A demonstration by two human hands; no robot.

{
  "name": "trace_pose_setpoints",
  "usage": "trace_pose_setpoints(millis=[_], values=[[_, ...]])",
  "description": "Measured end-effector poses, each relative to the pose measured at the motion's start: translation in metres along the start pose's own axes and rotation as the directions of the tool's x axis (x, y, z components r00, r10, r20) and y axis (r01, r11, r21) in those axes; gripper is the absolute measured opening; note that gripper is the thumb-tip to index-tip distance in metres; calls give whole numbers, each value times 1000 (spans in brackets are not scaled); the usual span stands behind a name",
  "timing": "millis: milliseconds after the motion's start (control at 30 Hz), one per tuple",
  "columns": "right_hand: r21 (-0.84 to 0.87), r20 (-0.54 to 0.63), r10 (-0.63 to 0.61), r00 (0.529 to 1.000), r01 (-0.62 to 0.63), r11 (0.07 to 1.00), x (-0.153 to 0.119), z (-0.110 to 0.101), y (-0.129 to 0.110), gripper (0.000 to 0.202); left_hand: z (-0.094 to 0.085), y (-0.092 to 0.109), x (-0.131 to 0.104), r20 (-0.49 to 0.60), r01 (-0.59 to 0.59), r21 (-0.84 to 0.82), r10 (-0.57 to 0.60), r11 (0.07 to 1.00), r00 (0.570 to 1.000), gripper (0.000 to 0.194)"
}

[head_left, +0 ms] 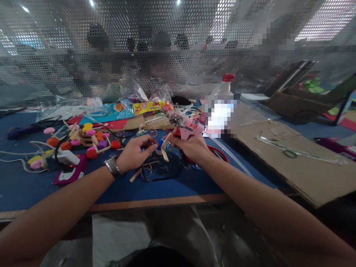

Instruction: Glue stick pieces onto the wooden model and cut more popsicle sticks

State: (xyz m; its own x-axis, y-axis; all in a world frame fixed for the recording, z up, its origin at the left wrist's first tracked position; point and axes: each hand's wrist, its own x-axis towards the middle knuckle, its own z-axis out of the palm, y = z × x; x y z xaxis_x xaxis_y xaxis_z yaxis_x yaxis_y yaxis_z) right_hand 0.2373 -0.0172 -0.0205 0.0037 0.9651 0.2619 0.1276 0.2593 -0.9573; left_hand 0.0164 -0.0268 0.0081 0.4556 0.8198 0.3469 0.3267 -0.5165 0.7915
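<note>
My right hand (190, 145) is closed around a small piece of joined wooden sticks (165, 147), pinched between thumb and finger. A pink glue gun (189, 129) lies against the top of that hand; whether the fingers also hold it is hard to tell. My left hand (137, 151), with a metal watch on the wrist, is just left of the sticks, its thumb and fingertips pressed close together. Anything between those fingertips is too small to make out. A blue and white round object (159, 147) shows between the hands, partly behind the sticks.
Wooden sticks with coloured pompoms (89, 138) stand at the left beside a purple power strip (72, 170) with cables. Plastic bags and a yellow packet (148, 106) lie at the back. Cardboard (294, 155) covers the right; a red-capped bottle (224, 86) stands behind.
</note>
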Motion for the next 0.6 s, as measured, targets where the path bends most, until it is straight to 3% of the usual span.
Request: trace_pose_setpoints(millis=[367,600], values=[[-18,4,-26,1000,26,1000,1,0,4,32,-1,-1,-1,33,-8,147,3,989,999,21],[-34,2,-22,1000,22,999,-1,0,-2,35,-2,0,1,-81,26,79,-20,997,996,22]])
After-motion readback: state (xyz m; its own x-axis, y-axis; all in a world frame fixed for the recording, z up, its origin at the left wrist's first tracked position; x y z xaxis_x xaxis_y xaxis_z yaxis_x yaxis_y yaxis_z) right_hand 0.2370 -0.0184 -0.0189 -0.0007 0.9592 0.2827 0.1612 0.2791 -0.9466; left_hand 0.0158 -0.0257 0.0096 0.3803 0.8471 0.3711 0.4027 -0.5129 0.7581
